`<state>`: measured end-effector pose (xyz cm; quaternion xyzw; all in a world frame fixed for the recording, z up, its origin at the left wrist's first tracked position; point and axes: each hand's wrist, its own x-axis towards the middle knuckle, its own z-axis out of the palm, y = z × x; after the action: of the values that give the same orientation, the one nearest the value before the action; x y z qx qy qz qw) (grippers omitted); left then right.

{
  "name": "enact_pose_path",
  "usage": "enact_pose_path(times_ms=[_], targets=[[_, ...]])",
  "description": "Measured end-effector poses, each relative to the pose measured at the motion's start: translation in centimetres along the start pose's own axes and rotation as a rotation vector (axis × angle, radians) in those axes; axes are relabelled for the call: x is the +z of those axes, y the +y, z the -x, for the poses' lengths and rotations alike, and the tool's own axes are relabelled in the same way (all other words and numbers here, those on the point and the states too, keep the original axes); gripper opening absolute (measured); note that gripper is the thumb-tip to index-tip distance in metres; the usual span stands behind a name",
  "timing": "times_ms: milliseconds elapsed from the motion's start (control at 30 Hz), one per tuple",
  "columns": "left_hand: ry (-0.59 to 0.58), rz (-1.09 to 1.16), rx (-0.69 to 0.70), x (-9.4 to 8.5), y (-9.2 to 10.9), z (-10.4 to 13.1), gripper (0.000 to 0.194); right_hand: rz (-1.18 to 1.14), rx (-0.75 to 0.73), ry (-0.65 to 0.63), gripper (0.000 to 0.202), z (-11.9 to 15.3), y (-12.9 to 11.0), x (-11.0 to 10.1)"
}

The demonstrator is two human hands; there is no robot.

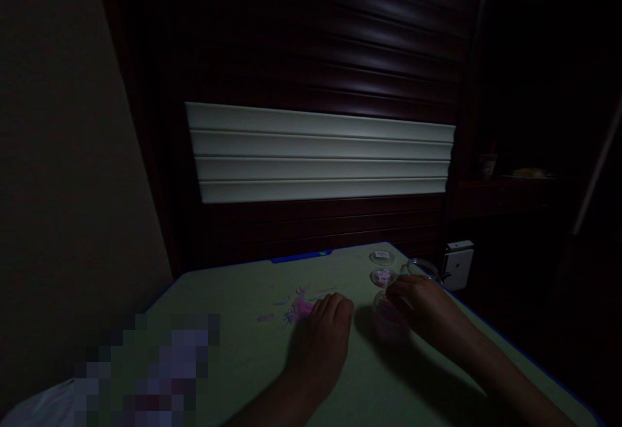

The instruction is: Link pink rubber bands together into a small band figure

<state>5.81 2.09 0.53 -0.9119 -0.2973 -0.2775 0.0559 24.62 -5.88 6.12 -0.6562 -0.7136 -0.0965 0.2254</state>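
My left hand [330,326] rests on the green tabletop [233,362] with its fingers curled. Right beside those fingers lies a small loose pile of pink and bluish thin pieces [300,308]; whether any are in the fingers is hidden. My right hand [425,304] reaches over a clear round container [389,326] with pinkish contents. Its fingers are closed together at the container's rim, and what they grip, if anything, cannot be made out. Just behind that hand stands a small clear dish [382,277] with pale pink pieces in it.
Farther back sits a clear round lid or dish with a white label [381,255]. A larger clear round container [422,271] is near the table's right edge. A blurred patch [165,369] covers the lower left. Beyond the table are dark slatted panels [321,226] and a white box [458,268].
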Motion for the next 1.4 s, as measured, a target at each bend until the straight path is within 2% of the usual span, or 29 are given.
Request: enact_pose_path(times_ms=[500, 767, 1167, 1400], targets=[[-0.013, -0.016, -0.162, 0.3, -0.7, -0.2, 0.025, -0.061, 0.0, 0.033, 0.016, 0.2, -0.4, -0.2], [-0.062, -0.093, -0.133, 0.8, -1.3, 0.0, 0.023, -0.041, -0.019, 0.004, 0.017, 0.2, -0.4, 0.1], [-0.152, -0.175, -0.2, 0.4, -1.2, -0.3, 0.025, -0.041, -0.032, -0.033, 0.016, 0.0, -0.6, 0.0], [-0.118, -0.175, -0.176, 0.5, -1.3, -0.2, 0.023, -0.039, -0.05, -0.035, 0.017, -0.1, -0.7, 0.1]])
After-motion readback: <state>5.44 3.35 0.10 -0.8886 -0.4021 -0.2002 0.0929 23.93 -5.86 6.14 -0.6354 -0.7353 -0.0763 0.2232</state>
